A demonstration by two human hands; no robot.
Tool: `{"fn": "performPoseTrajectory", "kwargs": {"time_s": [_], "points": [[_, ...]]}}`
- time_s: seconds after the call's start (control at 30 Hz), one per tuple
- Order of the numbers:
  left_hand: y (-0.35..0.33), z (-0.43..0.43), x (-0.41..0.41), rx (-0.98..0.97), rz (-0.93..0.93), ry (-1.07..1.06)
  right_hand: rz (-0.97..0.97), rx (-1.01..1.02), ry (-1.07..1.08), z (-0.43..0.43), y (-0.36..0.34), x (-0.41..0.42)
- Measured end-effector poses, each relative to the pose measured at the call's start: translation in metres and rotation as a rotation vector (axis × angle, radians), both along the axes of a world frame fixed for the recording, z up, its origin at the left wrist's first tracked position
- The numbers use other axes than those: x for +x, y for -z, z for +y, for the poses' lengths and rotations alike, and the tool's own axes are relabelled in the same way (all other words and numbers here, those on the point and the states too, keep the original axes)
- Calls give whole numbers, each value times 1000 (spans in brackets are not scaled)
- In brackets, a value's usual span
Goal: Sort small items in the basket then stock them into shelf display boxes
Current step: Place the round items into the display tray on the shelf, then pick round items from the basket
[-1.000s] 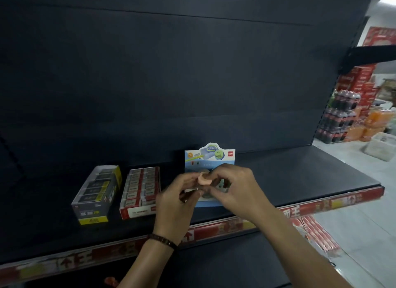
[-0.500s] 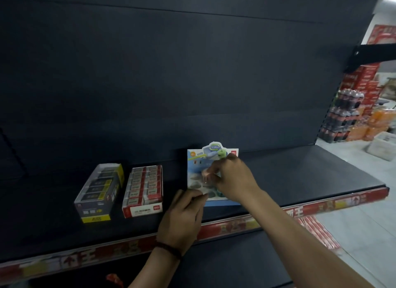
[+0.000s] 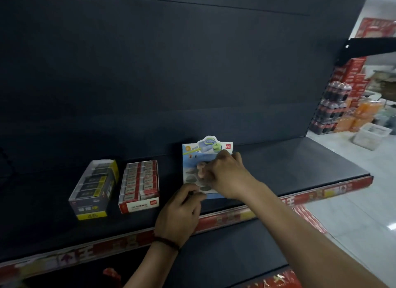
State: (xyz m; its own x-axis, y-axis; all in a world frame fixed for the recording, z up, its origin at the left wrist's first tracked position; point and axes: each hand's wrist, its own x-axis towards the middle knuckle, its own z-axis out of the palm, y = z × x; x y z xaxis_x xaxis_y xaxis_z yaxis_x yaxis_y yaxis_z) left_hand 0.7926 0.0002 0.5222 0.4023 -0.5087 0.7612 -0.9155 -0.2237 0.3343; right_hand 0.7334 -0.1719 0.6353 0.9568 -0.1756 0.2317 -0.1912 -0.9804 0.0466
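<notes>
A blue display box (image 3: 194, 159) with a tall printed header card stands on the black shelf (image 3: 289, 165). It has dark oval slots on its face. My right hand (image 3: 227, 174) reaches over the box and pinches a small pinkish item (image 3: 200, 170) against the slots. My left hand (image 3: 180, 212), with a dark bracelet on the wrist, sits lower with its fingers curled at the box's front left corner and holds it. The basket is out of view.
A black and yellow display box (image 3: 94, 187) and a red and white one (image 3: 140, 184), both full of small packs, stand left of the blue box. A red price strip (image 3: 225, 220) lines the shelf's front edge. Stacked drink bottles (image 3: 334, 109) and a white bin (image 3: 371, 135) are on the floor at the right.
Both hands held the pinkish item in front of the box a second ago. My right hand has carried it onto the box's face. My left hand has dropped to the front left corner.
</notes>
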Motion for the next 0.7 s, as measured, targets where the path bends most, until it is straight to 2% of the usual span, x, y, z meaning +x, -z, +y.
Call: {"fn": "performPoseTrajectory", "kwargs": {"time_s": [0.07,0.13,0.17,0.27,0.33,0.4,0.53,0.7], "points": [[-3,3,-4,-34,-2,42,-127,237,37,6,-10,-21],[-11,7,-6,-80,-16,112,-466,413,95,13,-10,-56],[-16,9,-7,-101,-17,140,-580,433,113,17,-5,-77],[-20,5,-42,-122,5,273,-623,549,251,30,35,-153],[-6,-4,-94,-46,72,502,-588,672,445,39,80,-212],[20,-13,-156,125,155,689,-532,721,670,51,128,-279],[95,-32,-260,561,282,866,-404,857,1111,90,206,-416],[176,-37,-377,1080,176,1141,-263,994,1503,156,262,-571]]}}
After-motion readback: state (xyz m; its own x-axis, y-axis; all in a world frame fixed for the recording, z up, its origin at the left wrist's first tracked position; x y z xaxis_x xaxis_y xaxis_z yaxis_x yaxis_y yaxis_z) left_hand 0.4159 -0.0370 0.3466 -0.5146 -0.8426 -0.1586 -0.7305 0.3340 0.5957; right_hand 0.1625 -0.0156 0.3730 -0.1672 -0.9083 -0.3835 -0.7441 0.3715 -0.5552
